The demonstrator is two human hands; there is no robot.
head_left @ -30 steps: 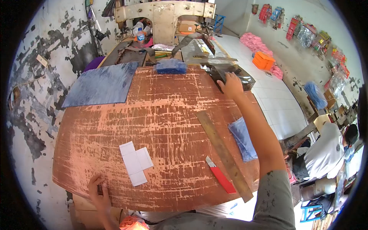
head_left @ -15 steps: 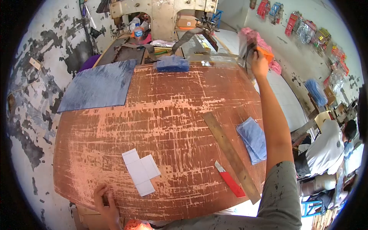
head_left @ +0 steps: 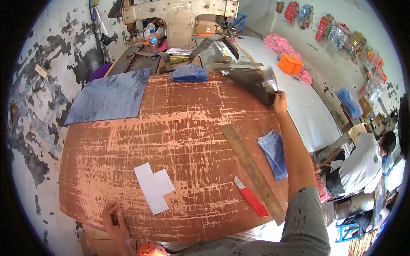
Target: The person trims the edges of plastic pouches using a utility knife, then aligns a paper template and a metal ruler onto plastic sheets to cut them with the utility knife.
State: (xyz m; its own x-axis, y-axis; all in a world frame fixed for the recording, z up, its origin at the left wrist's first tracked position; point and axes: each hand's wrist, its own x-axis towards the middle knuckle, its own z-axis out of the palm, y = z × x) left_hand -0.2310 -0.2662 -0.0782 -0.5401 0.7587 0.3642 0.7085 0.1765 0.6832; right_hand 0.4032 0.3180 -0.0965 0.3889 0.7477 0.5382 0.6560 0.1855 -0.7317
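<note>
At the far right corner of the brown scored board (head_left: 183, 145), my right hand (head_left: 279, 102) is closed on the edge of a dark, shiny plastic sheet (head_left: 256, 85), which is blurred by motion. My left hand (head_left: 114, 224) rests at the board's near left edge, thumb and fingers apart, holding nothing. Closest to it lies a white paper template (head_left: 153, 187). A metal ruler (head_left: 252, 173) lies slantwise on the right, with a red-handled cutter knife (head_left: 253, 200) beside it. Folded blue sheets (head_left: 273, 155) lie near my right forearm.
A large blue-grey sheet (head_left: 111, 96) covers the far left corner. A stack of blue pieces (head_left: 189, 75) sits at the far edge, before a large cream machine (head_left: 179, 25). Orange blocks (head_left: 290, 65) and pink material (head_left: 277, 43) lie beyond. Another person (head_left: 361, 164) sits at right.
My right hand has come nearer from beside the orange blocks, drawing the dark plastic sheet over the board's far right corner. The left hand stays put. The view has shifted slightly.
</note>
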